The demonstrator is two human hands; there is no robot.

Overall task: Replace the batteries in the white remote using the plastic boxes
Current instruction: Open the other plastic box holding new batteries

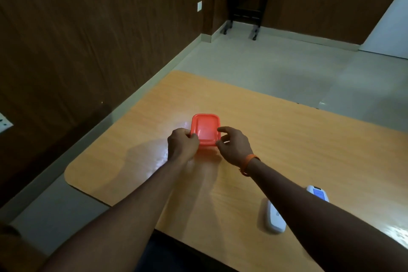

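Reaching forward, left hand (182, 144) curled round near corner of red box (205, 128), right hand (234, 146) pinching its right edge

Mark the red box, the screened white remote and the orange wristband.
red box (206, 129): head view, lid centre.
white remote (318, 193): head view, screen end.
orange wristband (249, 162): head view, band's middle.

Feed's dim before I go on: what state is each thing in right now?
red box: lid on.
left grip: holds the box's near-left corner.
right grip: pinches its near-right corner.
white remote: lying flat, untouched, partly hidden by right forearm.
second white device: lying flat, screen up.
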